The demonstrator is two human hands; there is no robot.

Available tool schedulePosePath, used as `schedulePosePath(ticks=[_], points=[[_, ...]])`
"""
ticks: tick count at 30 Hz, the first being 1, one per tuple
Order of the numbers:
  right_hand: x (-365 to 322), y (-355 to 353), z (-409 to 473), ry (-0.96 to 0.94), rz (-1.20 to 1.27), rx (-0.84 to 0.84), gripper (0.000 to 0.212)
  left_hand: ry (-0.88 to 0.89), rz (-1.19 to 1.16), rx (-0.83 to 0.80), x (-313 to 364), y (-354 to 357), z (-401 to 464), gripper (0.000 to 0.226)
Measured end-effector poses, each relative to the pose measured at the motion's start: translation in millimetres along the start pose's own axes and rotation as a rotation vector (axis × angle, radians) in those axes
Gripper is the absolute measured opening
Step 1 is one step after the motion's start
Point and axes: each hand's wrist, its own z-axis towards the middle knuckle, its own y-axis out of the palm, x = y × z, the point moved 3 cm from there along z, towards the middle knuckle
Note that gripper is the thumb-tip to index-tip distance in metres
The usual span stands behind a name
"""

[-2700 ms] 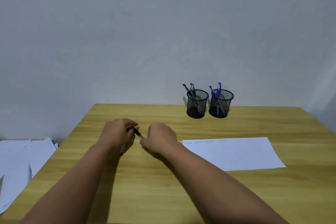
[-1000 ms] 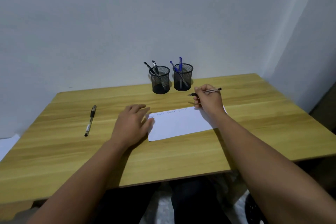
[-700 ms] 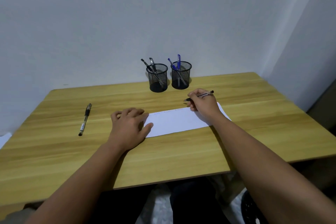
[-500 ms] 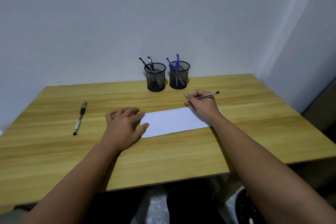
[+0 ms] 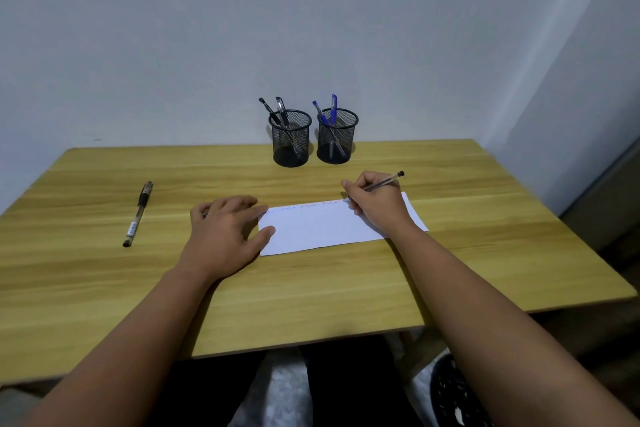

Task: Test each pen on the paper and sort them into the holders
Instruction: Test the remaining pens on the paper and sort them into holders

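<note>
A white sheet of paper lies on the wooden table, with faint scribbles along its far edge. My right hand grips a thin pen, its tip down at the paper's far edge, right of the scribbles. My left hand rests flat on the table, fingers touching the paper's left edge. A capped black pen lies alone on the table at the left. Two black mesh holders stand at the back: the left holder has black pens, the right holder has blue pens.
A pale wall rises directly behind the holders. The table's front edge runs just ahead of my lap, and its right edge drops off near a wall corner.
My hands left the black pen on the left of the table. My right hand carried a thin pen over to the paper and lowered its tip to the far edge; my left hand settled at the paper's left edge.
</note>
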Motion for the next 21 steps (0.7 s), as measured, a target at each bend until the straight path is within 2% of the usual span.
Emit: schedulePosePath(ticks=[6, 10, 21], points=[[2.0, 1.1, 1.9, -0.016, -0.056, -0.027, 0.038, 0.004, 0.004, 0.014, 1.5, -1.3, -0.4, 0.05], [0.5, 0.1, 0.8, -0.026, -0.121, 0.024, 0.035, 0.0, 0.005, 0.006, 2.0, -2.1, -0.8, 0.051], [0.6, 1.1, -0.8, -0.033, -0.09, 0.018, 0.038, -0.007, 0.006, -0.006, 3.2, -3.5, -0.9, 0.054]])
